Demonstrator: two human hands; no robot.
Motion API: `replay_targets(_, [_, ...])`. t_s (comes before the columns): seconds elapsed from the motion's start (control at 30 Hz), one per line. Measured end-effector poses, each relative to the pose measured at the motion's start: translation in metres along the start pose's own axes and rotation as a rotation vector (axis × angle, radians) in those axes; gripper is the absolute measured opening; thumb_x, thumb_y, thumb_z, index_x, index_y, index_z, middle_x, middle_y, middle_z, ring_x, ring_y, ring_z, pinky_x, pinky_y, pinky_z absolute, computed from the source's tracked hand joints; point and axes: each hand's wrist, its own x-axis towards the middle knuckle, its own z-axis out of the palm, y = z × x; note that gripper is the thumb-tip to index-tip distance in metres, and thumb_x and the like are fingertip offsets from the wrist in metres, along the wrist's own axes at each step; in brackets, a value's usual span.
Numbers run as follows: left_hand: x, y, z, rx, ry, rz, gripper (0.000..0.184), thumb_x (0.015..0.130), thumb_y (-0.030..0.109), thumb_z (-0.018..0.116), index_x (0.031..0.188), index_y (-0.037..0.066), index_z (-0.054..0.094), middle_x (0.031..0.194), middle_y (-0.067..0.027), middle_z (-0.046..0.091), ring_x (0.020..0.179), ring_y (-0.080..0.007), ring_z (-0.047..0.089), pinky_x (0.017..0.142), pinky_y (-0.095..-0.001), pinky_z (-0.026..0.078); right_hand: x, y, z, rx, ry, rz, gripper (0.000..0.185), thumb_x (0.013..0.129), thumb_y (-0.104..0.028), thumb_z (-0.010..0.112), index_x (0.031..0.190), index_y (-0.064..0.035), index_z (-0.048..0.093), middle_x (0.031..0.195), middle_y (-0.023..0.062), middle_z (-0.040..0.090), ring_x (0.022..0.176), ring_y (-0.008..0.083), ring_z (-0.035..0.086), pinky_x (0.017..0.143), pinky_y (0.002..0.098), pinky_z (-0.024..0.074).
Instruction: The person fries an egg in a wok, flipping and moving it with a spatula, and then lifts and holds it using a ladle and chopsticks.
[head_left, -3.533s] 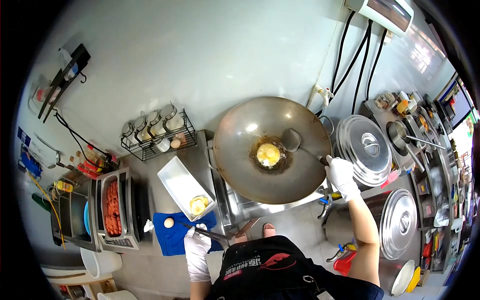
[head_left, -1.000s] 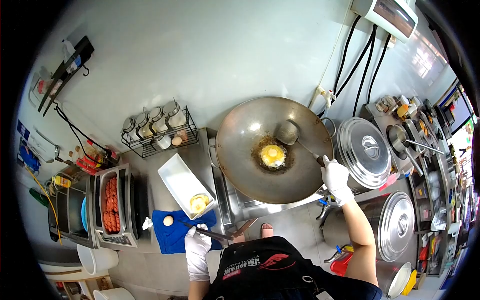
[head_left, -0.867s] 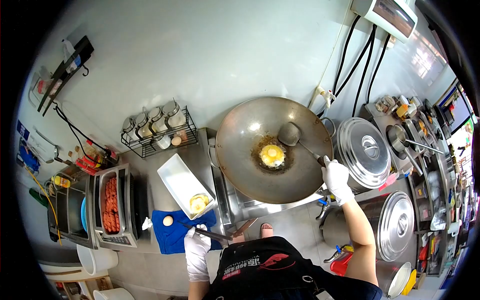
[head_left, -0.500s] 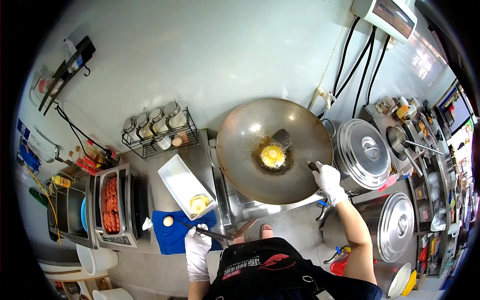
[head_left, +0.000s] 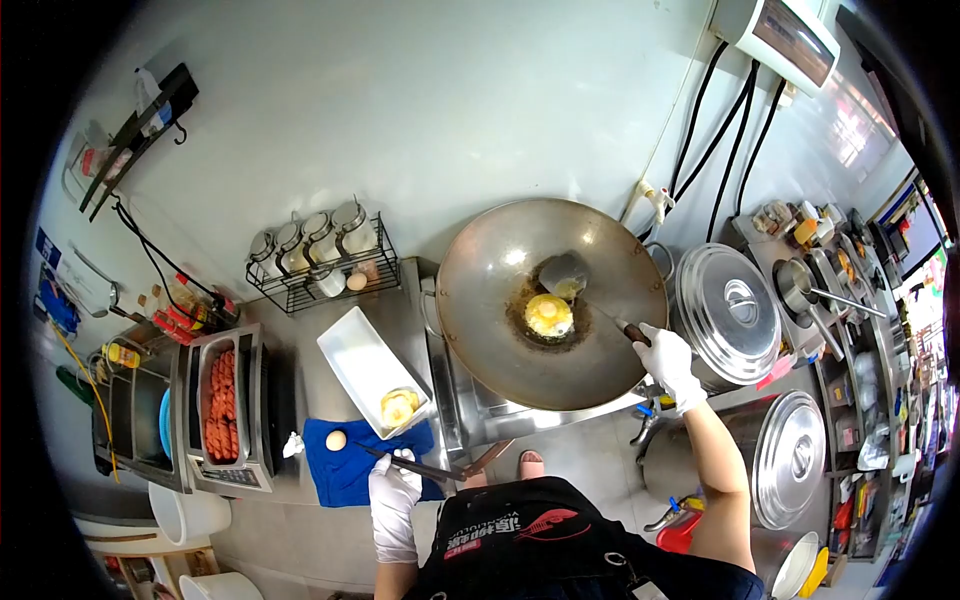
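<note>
A fried egg (head_left: 548,315) lies in oil in the large wok (head_left: 500,350). My right hand (head_left: 668,362), in a white glove, is closed round the handle of the spatula (head_left: 564,276), whose blade rests in the wok just above the egg. My gloved left hand (head_left: 396,486) is closed on a dark long-handled tool (head_left: 440,471) over the blue cloth (head_left: 335,478). A whole egg (head_left: 336,440) sits on that cloth. Beside it, a white rectangular tray (head_left: 357,350) holds fried egg (head_left: 399,407) at its near end.
Lidded jars and an egg stand in a wire rack (head_left: 325,288) against the wall. A lidded pot (head_left: 728,312) is right of the wok, with another lidded pot (head_left: 790,460) nearer. At the left is a container of red food (head_left: 221,410).
The spatula blade has moved left and down to beside the egg in the wok, then slightly up. My right hand has shifted with it. My left hand has barely moved.
</note>
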Motion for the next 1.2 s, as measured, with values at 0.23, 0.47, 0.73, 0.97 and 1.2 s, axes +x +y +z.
replay_targets(0.23, [-0.008, -0.017, 0.031, 0.08, 0.116, 0.072, 0.017, 0.087, 0.014, 0.037, 0.088, -0.001, 0.045, 0.077, -0.0093, 0.053, 0.069, -0.0178, 0.054, 0.048, -0.0229, 0.043, -0.006, -0.017, -0.009, -0.178, 0.064, -0.128, 0.037, 0.069, -0.021, 0.063, 0.103, -0.0076, 0.06, 0.068, 0.0116, 0.058, 0.058, 0.0264, 0.059, 0.053, 0.0361, 0.046])
replay_targets(0.47, [-0.007, -0.014, 0.025, 0.081, 0.107, 0.058, 0.017, 0.087, 0.015, 0.037, 0.085, 0.0, 0.046, 0.077, -0.0098, 0.053, 0.069, -0.0177, 0.053, 0.05, -0.0236, 0.044, -0.001, -0.003, -0.004, -0.328, 0.113, -0.12, 0.037, 0.069, -0.021, 0.063, 0.102, -0.0065, 0.061, 0.064, 0.01, 0.055, 0.054, 0.0232, 0.057, 0.048, 0.0338, 0.0444])
replay_targets(0.73, [-0.006, -0.012, 0.02, 0.068, 0.079, 0.071, 0.018, 0.088, 0.016, 0.039, 0.084, 0.0, 0.047, 0.076, -0.0118, 0.054, 0.07, -0.0209, 0.054, 0.055, -0.0263, 0.045, -0.001, 0.008, 0.0, -0.329, 0.093, -0.086, 0.037, 0.068, -0.022, 0.064, 0.101, -0.006, 0.061, 0.064, 0.0109, 0.055, 0.054, 0.0238, 0.058, 0.047, 0.0338, 0.0445])
replay_targets(0.97, [0.001, -0.008, 0.014, 0.063, 0.005, -0.011, 0.017, 0.088, 0.015, 0.039, 0.084, 0.0, 0.047, 0.076, -0.0113, 0.054, 0.07, -0.0209, 0.054, 0.061, -0.0272, 0.046, -0.006, 0.004, 0.018, -0.22, 0.092, -0.094, 0.033, 0.069, -0.022, 0.063, 0.097, -0.0053, 0.061, 0.062, 0.0111, 0.056, 0.056, 0.0248, 0.059, 0.05, 0.0353, 0.0458])
replay_targets(1.2, [0.0, -0.006, 0.01, 0.082, 0.014, -0.016, 0.018, 0.088, 0.015, 0.039, 0.083, 0.0, 0.047, 0.076, -0.0109, 0.055, 0.071, -0.0211, 0.055, 0.065, -0.0279, 0.047, -0.001, 0.004, 0.034, 0.035, 0.032, 0.027, 0.034, 0.071, -0.023, 0.062, 0.099, -0.0032, 0.061, 0.085, 0.0172, 0.063, 0.076, 0.0296, 0.061, 0.07, 0.0371, 0.0479])
